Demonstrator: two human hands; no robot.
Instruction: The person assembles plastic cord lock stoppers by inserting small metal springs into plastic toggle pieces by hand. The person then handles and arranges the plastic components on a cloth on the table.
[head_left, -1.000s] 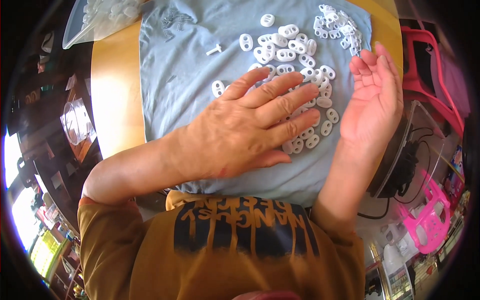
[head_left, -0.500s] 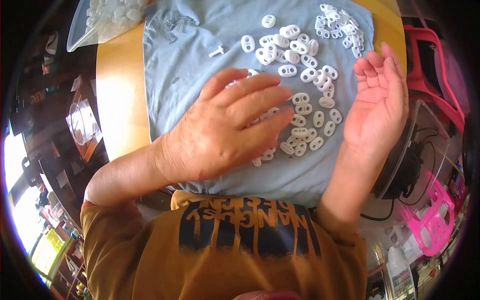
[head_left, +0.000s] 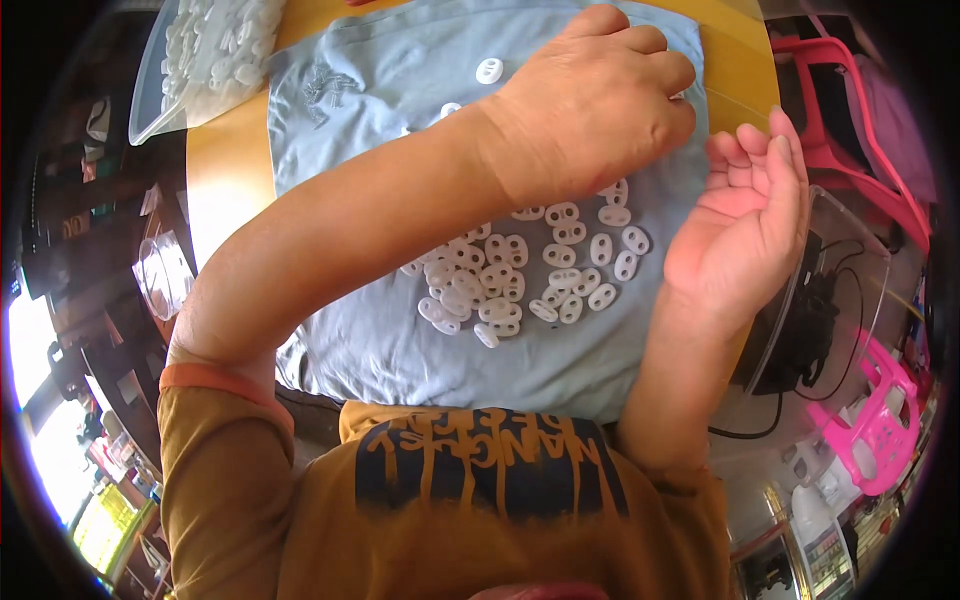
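Mostly small white two-holed plastic pieces [head_left: 560, 255], scattered.

Bright daylight, scene well exposed overall. Strongest source sits at the near left: a blown-out white patch at the rim, no detail there. Glare strip on the yellow table [head_left: 215, 190] at the left of the blue cloth [head_left: 380, 90]. Soft shadow under the left forearm falls on the white pieces [head_left: 520, 280]. Left hand [head_left: 600, 95] slightly soft (probably motion blur); right hand [head_left: 745, 225] sharp. Heavy fisheye bending toward the edges, black vignette in all corners. Clear plastic bin [head_left: 200, 60], far left, smeared by distortion.
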